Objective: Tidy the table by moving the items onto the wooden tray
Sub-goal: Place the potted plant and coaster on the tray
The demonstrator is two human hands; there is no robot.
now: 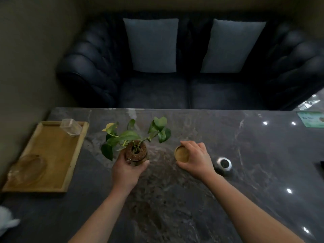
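Observation:
A small potted plant (135, 149) with green leaves, in a glass jar, stands mid-table. My left hand (127, 170) grips the jar from the near side, fingers curled round it. To its right my right hand (196, 157) grips a round container with a wooden lid (181, 153), fingers curled over its rim. The wooden tray (52, 155) lies at the table's left edge. On it are a clear plastic box (71, 127) at the far corner and a clear glass dish (29, 167) at the near end.
A round silver and black object (223, 163) sits just right of my right wrist. A green card (311, 118) lies at the far right edge. The dark marble table (175, 199) faces a dark sofa (175, 85) with two grey cushions. Something white (7, 220) shows at bottom left.

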